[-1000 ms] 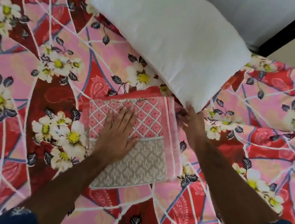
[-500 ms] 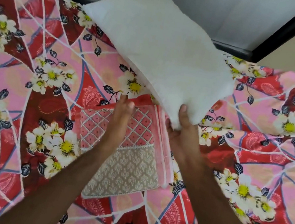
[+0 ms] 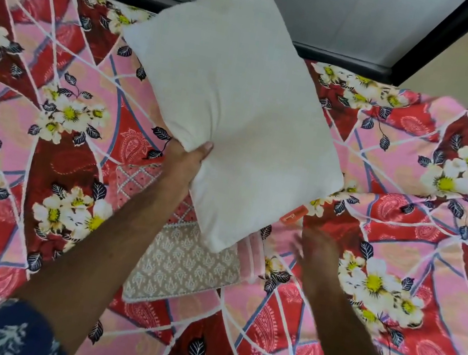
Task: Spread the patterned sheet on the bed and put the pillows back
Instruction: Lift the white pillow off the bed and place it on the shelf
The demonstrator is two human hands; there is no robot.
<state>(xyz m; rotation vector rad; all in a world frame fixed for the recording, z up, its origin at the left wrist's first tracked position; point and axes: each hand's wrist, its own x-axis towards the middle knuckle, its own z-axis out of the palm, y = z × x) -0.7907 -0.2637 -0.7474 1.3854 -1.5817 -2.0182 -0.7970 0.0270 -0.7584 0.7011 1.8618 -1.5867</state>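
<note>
Pink-and-red floral sheet (image 3: 50, 121) covering the bed below a grey headboard (image 3: 331, 11). Left hand (image 3: 184, 159) grips the raised white pillow (image 3: 238, 109) above folded cloth (image 3: 181, 261); right hand (image 3: 318, 250), blurred, fingers spread, holds nothing.

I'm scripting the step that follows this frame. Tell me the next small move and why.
Probably carry the white pillow towards the headboard and set it down there. The left hand grips its edge and holds it lifted over the folded cloth, while the right hand, blurred with fingers spread, holds nothing. The patterned sheet already covers the bed.
</note>
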